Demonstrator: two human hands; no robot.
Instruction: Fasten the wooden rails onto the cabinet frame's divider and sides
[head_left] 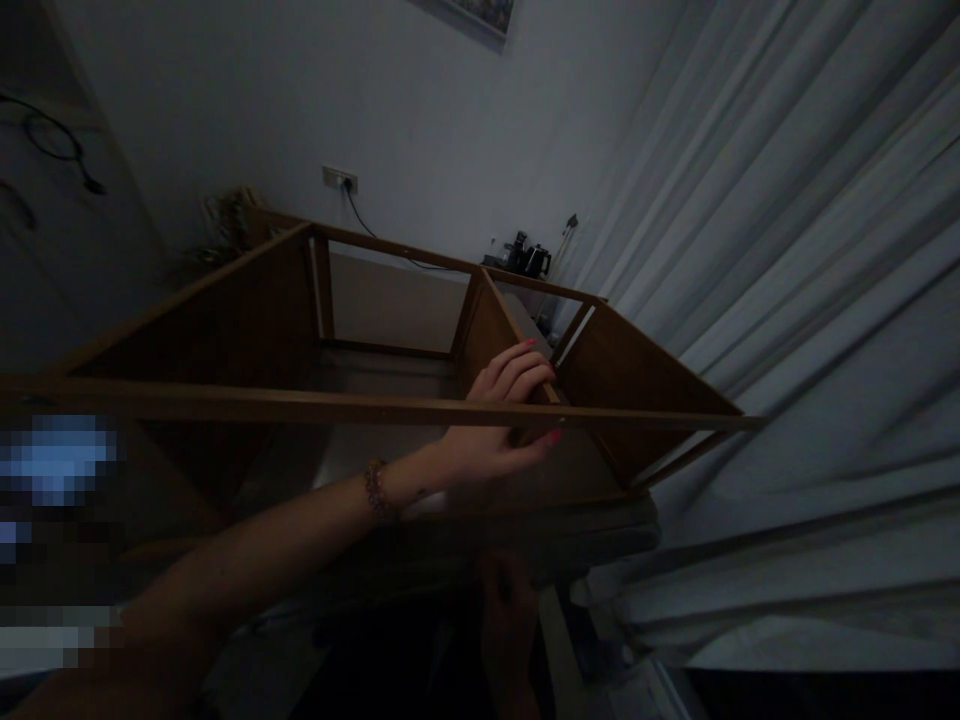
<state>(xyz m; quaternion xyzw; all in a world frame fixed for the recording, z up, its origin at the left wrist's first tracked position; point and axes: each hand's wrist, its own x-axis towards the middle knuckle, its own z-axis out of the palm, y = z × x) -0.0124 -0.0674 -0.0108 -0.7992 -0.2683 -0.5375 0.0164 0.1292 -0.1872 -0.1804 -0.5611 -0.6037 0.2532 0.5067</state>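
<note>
My left hand (504, 420) reaches from the left and is wrapped round the divider panel (499, 315) of a wooden frame, where it meets the front rail (262, 402). Its fingers lie over the panel's top edge, and the thumb is below the rail. A beaded bracelet (377, 490) circles the wrist. Lower down, in deep shadow, my right hand (510, 590) has its fingers curled. Whatever it may hold is too dark to make out. The frame has brown side panels (637, 365) and open sections at the back.
A grey curtain (810, 250) hangs along the right. Behind the frame are a wall socket (340, 179) with a plugged-in cable and a dark kettle (537, 261). A dark cushion-like edge (615, 530) lies under the frame. Another cable (56, 150) hangs at far left.
</note>
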